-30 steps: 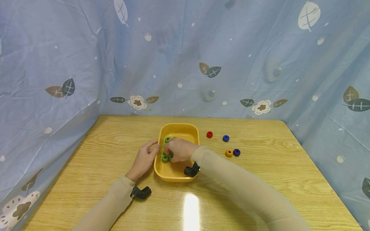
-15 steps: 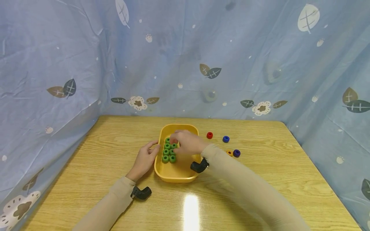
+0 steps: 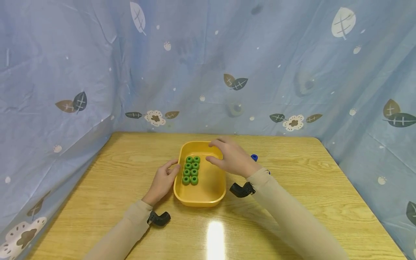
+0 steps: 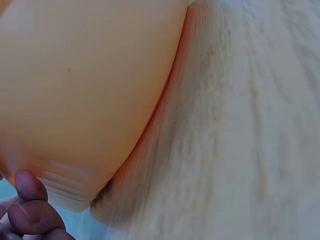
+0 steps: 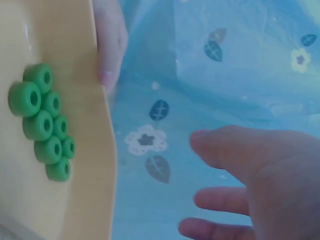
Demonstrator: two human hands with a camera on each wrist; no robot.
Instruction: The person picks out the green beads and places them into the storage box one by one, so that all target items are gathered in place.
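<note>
A yellow tray (image 3: 200, 196) sits mid-table with several green beads (image 3: 191, 169) lined up in two columns along its left side. My left hand (image 3: 172, 168) rests against the tray's left rim, fingers relaxed; its fingertips (image 4: 27, 210) show beside the tray wall (image 4: 85, 90) in the left wrist view. My right hand (image 3: 215, 152) hovers over the tray's far right corner, fingers spread and empty. In the right wrist view those fingers (image 5: 235, 150) are apart from the green beads (image 5: 45, 125), which lie in the tray (image 5: 102, 190).
A blue bead (image 3: 254, 157) lies on the wooden table (image 3: 325, 187) right of the tray, and a purple bead (image 3: 268, 172) peeks out beside my right sleeve. Blue leaf-print cloth (image 3: 292, 72) walls the table on three sides.
My right hand has lifted off the green beads and moved back and to the right, uncovering the two columns. It now hides the red and orange beads. The left hand stayed put.
</note>
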